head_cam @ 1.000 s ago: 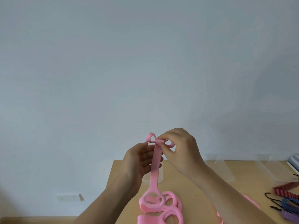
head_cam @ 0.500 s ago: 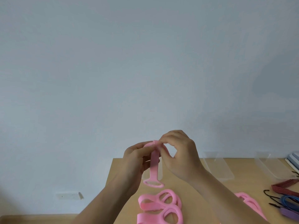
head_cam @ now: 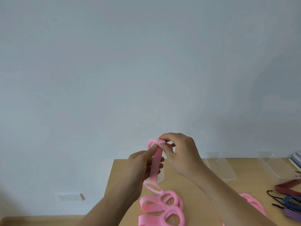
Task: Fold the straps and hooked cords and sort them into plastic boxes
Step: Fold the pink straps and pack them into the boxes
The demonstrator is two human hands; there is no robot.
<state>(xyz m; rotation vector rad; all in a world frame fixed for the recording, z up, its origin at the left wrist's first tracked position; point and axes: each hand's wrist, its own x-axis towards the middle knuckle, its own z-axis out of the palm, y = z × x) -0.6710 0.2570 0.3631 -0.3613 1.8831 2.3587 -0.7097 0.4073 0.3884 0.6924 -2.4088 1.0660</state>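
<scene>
- The counter (head_cam: 120, 180) ends at its left edge just below the left hand (head_cam: 143, 165). Past that edge is bare wall, with a wall socket (head_cam: 70, 196) lower left.
- The left hand is raised, its fingers curled behind the pink strap (head_cam: 156, 163) and its thumb on the front.
- The strap hangs from both hands, and its lower loops lie coiled on the counter beneath the wrists.
- The right hand (head_cam: 180, 154) pinches the strap's folded top end.
- To the right of the right hand, two clear plastic boxes (head_cam: 219, 167) stand against the wall.
- The hooked cords (head_cam: 290, 199) lie at the far right.

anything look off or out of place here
Nothing damaged or spilled. Pink straps lie in loose loops on the table, and hooked cords at right sit unsorted outside the clear plastic boxes.
</scene>
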